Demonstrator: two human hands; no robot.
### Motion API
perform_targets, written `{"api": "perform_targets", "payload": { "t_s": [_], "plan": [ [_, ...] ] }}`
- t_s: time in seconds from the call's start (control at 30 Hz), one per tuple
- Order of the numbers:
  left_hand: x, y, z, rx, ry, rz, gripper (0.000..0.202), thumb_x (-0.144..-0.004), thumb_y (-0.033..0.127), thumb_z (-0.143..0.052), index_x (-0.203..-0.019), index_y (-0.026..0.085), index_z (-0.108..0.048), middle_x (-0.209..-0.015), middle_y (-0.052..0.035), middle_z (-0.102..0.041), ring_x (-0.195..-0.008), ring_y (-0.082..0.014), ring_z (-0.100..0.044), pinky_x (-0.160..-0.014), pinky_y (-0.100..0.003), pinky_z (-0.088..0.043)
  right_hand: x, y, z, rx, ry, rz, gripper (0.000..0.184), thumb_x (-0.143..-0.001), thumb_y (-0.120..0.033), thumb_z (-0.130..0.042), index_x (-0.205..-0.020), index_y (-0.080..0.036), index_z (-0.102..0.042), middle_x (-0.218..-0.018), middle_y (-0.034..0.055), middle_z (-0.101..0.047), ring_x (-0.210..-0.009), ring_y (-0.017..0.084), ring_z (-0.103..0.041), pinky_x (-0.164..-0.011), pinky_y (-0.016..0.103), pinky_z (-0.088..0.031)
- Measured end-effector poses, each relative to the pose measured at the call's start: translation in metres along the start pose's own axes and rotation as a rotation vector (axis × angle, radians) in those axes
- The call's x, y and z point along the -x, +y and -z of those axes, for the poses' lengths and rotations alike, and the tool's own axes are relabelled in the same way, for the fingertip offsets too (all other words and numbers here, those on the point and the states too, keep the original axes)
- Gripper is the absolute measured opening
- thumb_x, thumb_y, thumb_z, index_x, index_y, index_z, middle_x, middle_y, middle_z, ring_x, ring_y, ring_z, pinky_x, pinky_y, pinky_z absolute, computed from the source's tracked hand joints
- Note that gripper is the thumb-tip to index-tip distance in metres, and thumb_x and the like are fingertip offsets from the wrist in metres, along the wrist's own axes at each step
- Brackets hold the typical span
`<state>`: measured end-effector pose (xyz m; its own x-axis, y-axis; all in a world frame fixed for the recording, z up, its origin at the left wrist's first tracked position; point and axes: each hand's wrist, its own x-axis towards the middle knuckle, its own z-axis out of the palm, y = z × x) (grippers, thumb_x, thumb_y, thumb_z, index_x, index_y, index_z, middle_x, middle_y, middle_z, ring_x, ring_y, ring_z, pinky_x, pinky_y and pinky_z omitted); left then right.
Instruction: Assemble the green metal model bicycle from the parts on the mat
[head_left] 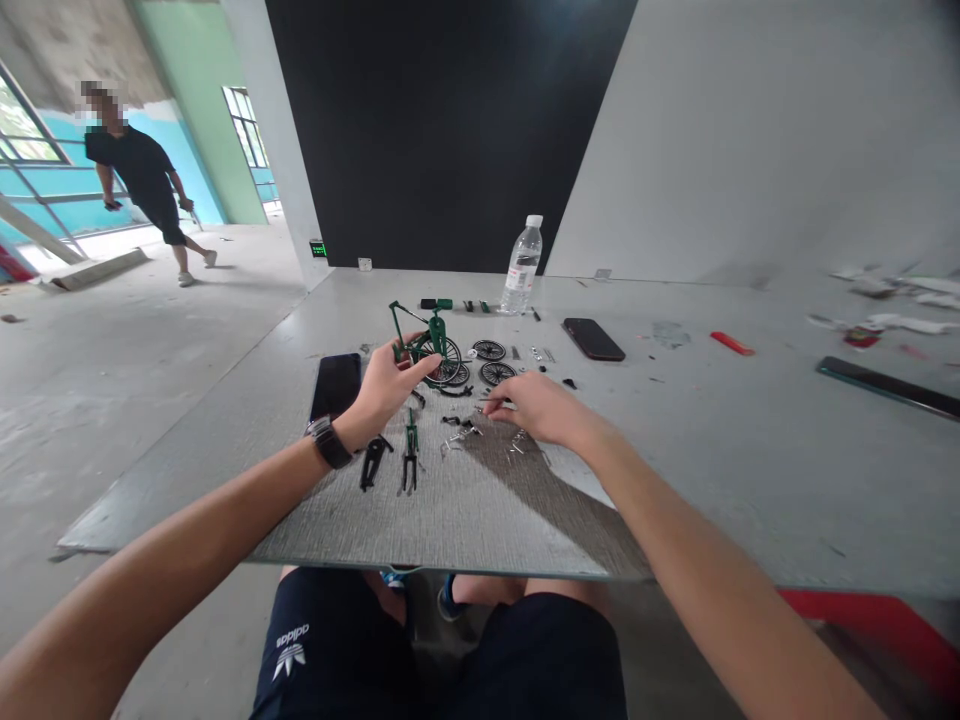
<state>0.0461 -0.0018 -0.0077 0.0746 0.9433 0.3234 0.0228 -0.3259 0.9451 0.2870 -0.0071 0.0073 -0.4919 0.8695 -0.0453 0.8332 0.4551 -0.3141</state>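
My left hand (pixel 391 388) grips a green model bicycle frame (pixel 437 335) with a spoked wheel on it, held up off the table. Fingers pinched, my right hand (pixel 529 405) is low over the small parts; what sits between the fingertips, if anything, is too small to make out. Loose spoked wheels (pixel 489 350) lie just beyond it. Small silver and black parts (pixel 465 428) are spread to its left. Nearer me lie a green and black fork piece (pixel 410 455) and a black part (pixel 374 462).
A water bottle (pixel 523 268) stands at the back. One phone (pixel 337 385) lies by my left wrist, another (pixel 593 339) at the right. A red object (pixel 732 343) and a dark long item (pixel 892 387) lie further right. A person (pixel 142 175) walks at the far left.
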Motion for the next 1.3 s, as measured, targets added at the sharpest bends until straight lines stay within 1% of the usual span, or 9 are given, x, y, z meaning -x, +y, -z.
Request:
{"api": "perform_targets", "payload": {
  "t_s": [0.1,0.17,0.27,0.37,0.53,0.73,0.87,1.1,1.3],
  "plan": [
    [-0.001,-0.002,0.001,0.006,0.005,-0.002,0.042,-0.081,0.037,-0.076,-0.115,0.013,-0.069,-0.093,-0.0081,-0.074,-0.08,-0.0171,-0.07,-0.077,-0.032,-0.055,0.005,-0.001,0.008,-0.012,0.058,0.021,0.027,-0.093,-0.042,-0.061,-0.107,-0.022,-0.075,-0.107,0.0094,-0.077,-0.093,0.025,-0.07,-0.076,0.037,-0.048],
    [-0.001,-0.002,0.0,0.02,0.012,0.009,0.043,-0.08,0.036,-0.077,-0.116,0.013,-0.069,-0.093,-0.008,-0.075,-0.079,-0.0169,-0.07,-0.077,-0.032,-0.055,0.009,-0.003,0.013,-0.027,0.094,0.032,0.035,-0.098,-0.048,-0.052,-0.111,-0.021,-0.071,-0.107,0.0104,-0.076,-0.092,0.025,-0.069,-0.075,0.038,-0.048],
    [0.0,-0.001,0.0,0.038,0.011,0.013,0.042,-0.08,0.034,-0.077,-0.114,0.013,-0.069,-0.092,-0.0076,-0.074,-0.077,-0.0162,-0.07,-0.076,-0.032,-0.055,0.012,-0.004,0.016,-0.011,0.07,0.02,0.033,-0.1,-0.044,-0.045,-0.105,-0.022,-0.069,-0.101,0.0098,-0.075,-0.086,0.023,-0.067,-0.071,0.037,-0.046],
    [0.0,0.0,0.0,0.034,0.01,0.008,0.042,-0.08,0.034,-0.077,-0.115,0.012,-0.068,-0.091,-0.0074,-0.074,-0.077,-0.016,-0.069,-0.076,-0.032,-0.054,0.011,-0.002,0.014,0.026,0.007,0.006,0.027,-0.097,-0.042,-0.05,-0.101,-0.023,-0.069,-0.1,0.0093,-0.074,-0.083,0.023,-0.066,-0.068,0.036,-0.044],
    [-0.001,-0.001,0.0,0.032,0.005,0.006,0.041,-0.081,0.034,-0.077,-0.115,0.013,-0.069,-0.092,-0.0075,-0.074,-0.078,-0.0161,-0.07,-0.077,-0.032,-0.055,0.01,0.002,0.011,0.056,-0.054,0.006,0.027,-0.095,-0.043,-0.051,-0.099,-0.024,-0.071,-0.099,0.0085,-0.075,-0.078,0.022,-0.066,-0.067,0.035,-0.043],
    [0.0,0.0,0.0,0.03,0.005,-0.001,0.038,-0.081,0.033,-0.076,-0.114,0.013,-0.069,-0.09,-0.0068,-0.074,-0.077,-0.0159,-0.069,-0.077,-0.032,-0.055,0.013,-0.001,0.017,0.035,-0.032,-0.02,0.027,-0.095,-0.042,-0.051,-0.097,-0.022,-0.071,-0.097,0.009,-0.074,-0.077,0.021,-0.066,-0.066,0.035,-0.042],
    [0.0,0.0,0.0,0.031,0.005,0.008,0.041,-0.081,0.032,-0.076,-0.116,0.012,-0.068,-0.091,-0.0074,-0.074,-0.077,-0.016,-0.069,-0.077,-0.032,-0.055,0.013,-0.001,0.019,0.021,-0.084,-0.084,0.024,-0.092,-0.04,-0.055,-0.101,-0.022,-0.07,-0.1,0.009,-0.073,-0.073,0.019,-0.064,-0.062,0.034,-0.042],
    [-0.001,0.0,-0.001,0.051,0.017,0.031,0.042,-0.08,0.03,-0.077,-0.115,0.011,-0.068,-0.091,-0.0079,-0.074,-0.077,-0.0153,-0.068,-0.077,-0.031,-0.054,0.007,0.005,0.009,0.024,-0.131,-0.066,0.023,-0.09,-0.037,-0.055,-0.102,-0.023,-0.07,-0.096,0.0076,-0.072,-0.068,0.018,-0.063,-0.063,0.034,-0.041],
    [-0.003,-0.003,-0.001,0.075,0.021,0.028,0.044,-0.079,0.03,-0.078,-0.116,0.01,-0.067,-0.09,-0.0069,-0.073,-0.076,-0.0144,-0.068,-0.076,-0.03,-0.054,0.006,0.001,0.005,0.029,-0.154,-0.073,0.02,-0.091,-0.034,-0.055,-0.1,-0.022,-0.068,-0.096,0.0082,-0.073,-0.068,0.018,-0.062,-0.059,0.032,-0.041]
  ]
}}
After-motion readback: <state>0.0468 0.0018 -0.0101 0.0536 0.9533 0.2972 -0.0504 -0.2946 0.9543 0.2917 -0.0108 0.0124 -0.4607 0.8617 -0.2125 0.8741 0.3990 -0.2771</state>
